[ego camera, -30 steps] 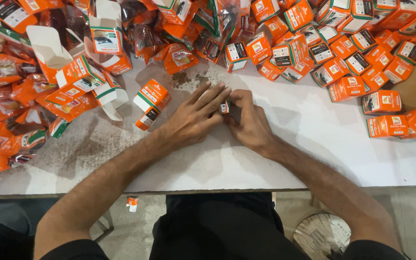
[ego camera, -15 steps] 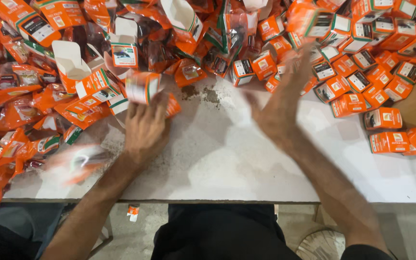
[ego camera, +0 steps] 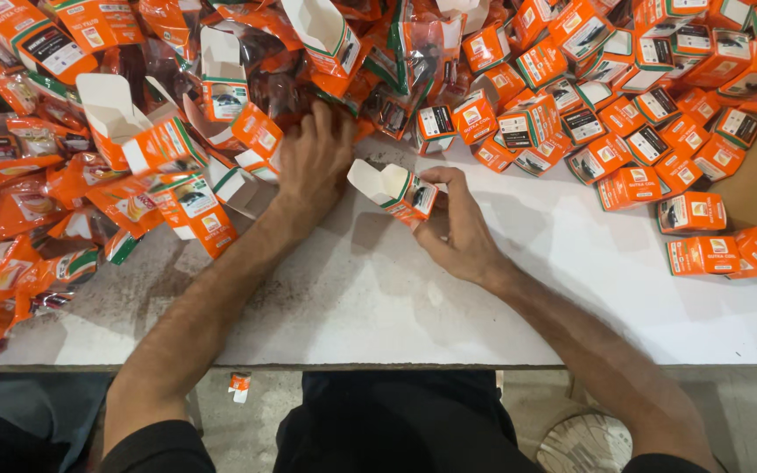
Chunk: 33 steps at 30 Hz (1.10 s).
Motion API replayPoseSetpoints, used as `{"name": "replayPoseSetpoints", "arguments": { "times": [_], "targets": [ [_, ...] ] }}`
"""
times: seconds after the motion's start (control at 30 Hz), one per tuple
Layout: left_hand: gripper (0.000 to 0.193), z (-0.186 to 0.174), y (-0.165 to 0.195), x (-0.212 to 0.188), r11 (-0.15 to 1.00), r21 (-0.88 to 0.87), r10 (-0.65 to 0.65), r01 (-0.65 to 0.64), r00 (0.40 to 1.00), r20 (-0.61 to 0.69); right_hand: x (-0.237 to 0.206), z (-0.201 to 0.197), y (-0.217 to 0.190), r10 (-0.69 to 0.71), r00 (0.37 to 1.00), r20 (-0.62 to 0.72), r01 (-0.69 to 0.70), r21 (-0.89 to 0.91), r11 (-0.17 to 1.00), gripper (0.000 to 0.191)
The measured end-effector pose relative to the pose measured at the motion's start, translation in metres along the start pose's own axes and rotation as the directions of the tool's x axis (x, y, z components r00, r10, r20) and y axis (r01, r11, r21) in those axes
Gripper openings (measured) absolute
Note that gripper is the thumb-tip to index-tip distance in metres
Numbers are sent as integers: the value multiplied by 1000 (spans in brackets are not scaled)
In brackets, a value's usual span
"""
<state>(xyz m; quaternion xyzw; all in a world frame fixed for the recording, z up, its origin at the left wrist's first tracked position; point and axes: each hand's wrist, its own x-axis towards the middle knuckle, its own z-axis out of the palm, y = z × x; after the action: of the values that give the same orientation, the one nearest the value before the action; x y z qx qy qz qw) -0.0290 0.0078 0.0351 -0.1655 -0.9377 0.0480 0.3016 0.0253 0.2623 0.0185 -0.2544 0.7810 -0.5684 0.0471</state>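
Right now a small orange carton [ego camera: 393,190] with its white flap open is held just above the white table [ego camera: 449,298], near the middle of the view. The right hand [ego camera: 456,229] grips it: the thumb and fingers are closed around the lower end of the carton, and the open mouth points up and to the left. The left hand [ego camera: 313,158] is just beside the carton, to its left, but not touching it. Its fingers are spread and press down into the heap of shiny orange pouches [ego camera: 37,193] and open cartons [ego camera: 146,131] at the far edge of the table. I cannot tell if that hand has caught hold of anything yet. It looks like the filling step: one hand keeps the carton open while the other feels for a thing to put in. The next move would call for a firm pinch on one pouch and a short swing over to the open mouth, with the carton kept steady. On the right side of the table lie many closed orange cartons [ego camera: 692,212], well apart from both hands.
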Motion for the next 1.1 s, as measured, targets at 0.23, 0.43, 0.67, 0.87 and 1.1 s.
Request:
{"name": "replayPoseSetpoints", "arguments": {
  "times": [0.23, 0.43, 0.67, 0.87, 1.1],
  "targets": [
    [43, -8, 11, -32, 875, -483, 57, -12, 995, 79, 2, -2, 0, -244, 962, -124, 211, -236, 949, 56],
    [50, -25, -3, -25, 404, -908, -162, 116, 985, 54, 3, 7, 1, -236, 971, -43, 194, -440, 877, 87],
    [55, -48, 39, -43, 540, -775, -216, -328, 836, -504, 4, 8, -2, -69, 995, -66, 35, -412, 910, 73],
    [41, -37, 49, -47, 666, -603, 106, -439, 856, -506, 1, 5, 6, -156, 988, -13, 136, -421, 897, 69],
    [47, -35, 38, -47, 652, -424, 437, -629, 768, -468, 1, 5, 5, -216, 976, 3, 196, -431, 881, 65]
  ]
}}
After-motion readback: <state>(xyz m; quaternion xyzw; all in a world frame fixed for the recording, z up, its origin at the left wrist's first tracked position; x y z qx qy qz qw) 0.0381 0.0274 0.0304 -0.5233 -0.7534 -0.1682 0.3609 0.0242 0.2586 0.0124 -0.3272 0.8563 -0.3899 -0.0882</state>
